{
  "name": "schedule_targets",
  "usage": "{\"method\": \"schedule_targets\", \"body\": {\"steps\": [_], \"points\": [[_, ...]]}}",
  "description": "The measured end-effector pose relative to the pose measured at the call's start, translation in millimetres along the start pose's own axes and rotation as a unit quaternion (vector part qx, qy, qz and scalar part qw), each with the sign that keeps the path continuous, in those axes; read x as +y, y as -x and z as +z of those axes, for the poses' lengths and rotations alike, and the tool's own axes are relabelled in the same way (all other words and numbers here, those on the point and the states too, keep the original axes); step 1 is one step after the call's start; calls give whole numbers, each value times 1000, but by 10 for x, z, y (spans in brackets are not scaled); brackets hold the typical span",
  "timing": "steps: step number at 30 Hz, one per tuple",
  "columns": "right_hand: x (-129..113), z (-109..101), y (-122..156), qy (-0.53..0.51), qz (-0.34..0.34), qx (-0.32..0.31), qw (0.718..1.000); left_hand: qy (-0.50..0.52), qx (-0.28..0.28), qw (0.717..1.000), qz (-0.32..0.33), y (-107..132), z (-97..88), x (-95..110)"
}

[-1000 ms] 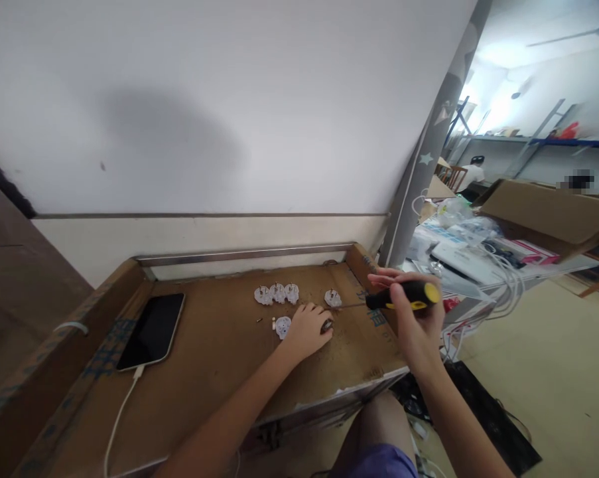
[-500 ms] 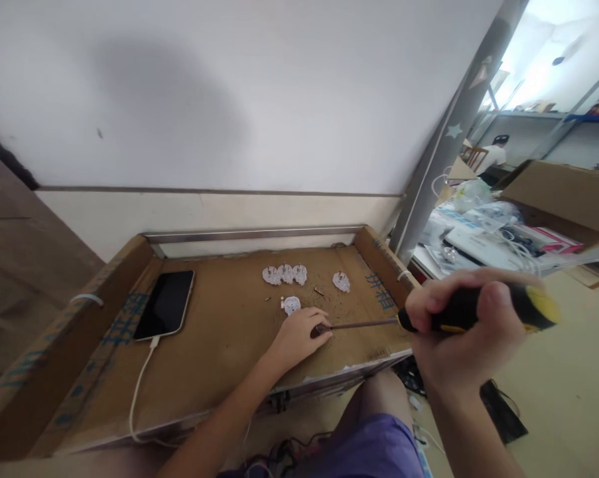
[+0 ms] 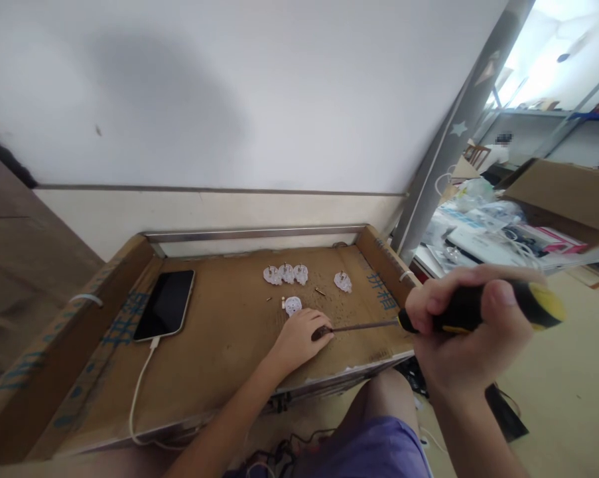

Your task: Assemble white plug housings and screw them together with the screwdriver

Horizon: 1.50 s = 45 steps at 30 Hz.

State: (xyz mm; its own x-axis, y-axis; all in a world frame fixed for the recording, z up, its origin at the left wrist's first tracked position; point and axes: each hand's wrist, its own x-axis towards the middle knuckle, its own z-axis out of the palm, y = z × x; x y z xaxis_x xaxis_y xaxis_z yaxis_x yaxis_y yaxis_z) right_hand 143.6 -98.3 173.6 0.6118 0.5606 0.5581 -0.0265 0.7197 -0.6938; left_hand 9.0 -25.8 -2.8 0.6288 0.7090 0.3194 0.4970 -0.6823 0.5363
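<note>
My right hand [image 3: 461, 358] is wrapped round the black and yellow handle of a screwdriver [image 3: 363, 325], held sideways over the cardboard's right edge. Its long shaft points left into a small dark brown piece [image 3: 321, 332] gripped by the curled fingers of my left hand [image 3: 299, 335]. The exact kind of that piece is hidden by the fingers. Just beyond my left hand lies a white plastic plug part [image 3: 293, 305], with a small brass bit [image 3: 283, 303] beside it. Three white plug parts with upright metal pins [image 3: 286, 273] sit in a row farther back.
Another pinned plug part [image 3: 343, 281] lies at the right, near a loose brass pin [image 3: 320, 291] and scattered crumbs. A phone [image 3: 164, 305] with a white cable [image 3: 138, 392] rests on the left. Cardboard walls [image 3: 379, 265] edge the surface. People sit in the far background.
The screwdriver handle and my right hand have shifted very slightly to the right. My left hand stays where it was, still gripping the brown piece.
</note>
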Motion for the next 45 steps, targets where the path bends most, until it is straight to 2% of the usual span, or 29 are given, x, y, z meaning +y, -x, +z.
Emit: {"method": "schedule_targets", "body": {"steps": [4, 7, 8, 10, 12, 14, 16, 18, 20, 22, 24, 26, 28, 29, 31, 33, 36, 38, 40, 41, 42, 43, 45], "points": [[17, -14, -30, 17, -19, -76, 997, -5, -7, 1000, 2, -9, -20, 14], [11, -52, -186, 85, -39, -157, 983, -8, -17, 1000, -4, -14, -31, 22], [0, -63, -254, 103, -26, -197, 975, -9, -22, 1000, -7, -15, -34, 23], [-31, -67, -376, 105, 48, -294, 949, -9, -29, 999, -10, -17, -37, 24], [-59, -37, -446, 58, 141, -372, 915, -8, -30, 999, -10, -20, -41, 28], [-64, 27, -456, 2, 188, -382, 905, -8, -32, 999, -11, -28, -46, 35], [-36, 103, -440, -38, 196, -364, 910, -15, -40, 999, -13, -37, -52, 46], [29, 165, -438, -62, 195, -377, 904, -24, -48, 998, -15, -43, -57, 59], [121, 201, -468, -89, 188, -433, 877, -31, -49, 998, -21, -43, -59, 71], [215, 217, -527, -136, 168, -499, 839, -35, -48, 998, -28, -39, -61, 80], [267, 219, -598, -166, 144, -538, 814, -39, -50, 997, -34, -38, -65, 88], [237, 207, -660, -114, 126, -531, 830, -43, -54, 997, -36, -41, -73, 96], [134, 177, -695, 6, 113, -499, 859, -43, -55, 997, -37, -48, -82, 100], [72, 157, -698, 53, 108, -488, 864, -42, -55, 997, -36, -52, -85, 100], [-27, 113, -682, 60, 122, -493, 859, -38, -58, 997, -34, -56, -89, 98], [-52, 76, -656, -12, 157, -503, 850, -36, -62, 997, -31, -55, -88, 93], [30, 71, -669, -87, 187, -553, 807, -36, -61, 997, -28, -49, -85, 92], [82, 106, -726, -74, 181, -578, 792, -36, -56, 997, -32, -48, -88, 97], [71, 156, -800, 27, 134, -543, 828, -38, -56, 997, -36, -52, -96, 103], [35, 178, -836, 111, 86, -509, 849, -40, -57, 997, -37, -55, -100, 105], [-16, 194, -868, 203, 25, -480, 853, -43, -59, 997, -37, -59, -104, 105], [-78, 203, -895, 288, -39, -465, 836, -45, -62, 996, -36, -63, -107, 104], [-211, 198, -937, 397, -142, -475, 772, -48, -66, 996, -34, -70, -108, 99]]}}
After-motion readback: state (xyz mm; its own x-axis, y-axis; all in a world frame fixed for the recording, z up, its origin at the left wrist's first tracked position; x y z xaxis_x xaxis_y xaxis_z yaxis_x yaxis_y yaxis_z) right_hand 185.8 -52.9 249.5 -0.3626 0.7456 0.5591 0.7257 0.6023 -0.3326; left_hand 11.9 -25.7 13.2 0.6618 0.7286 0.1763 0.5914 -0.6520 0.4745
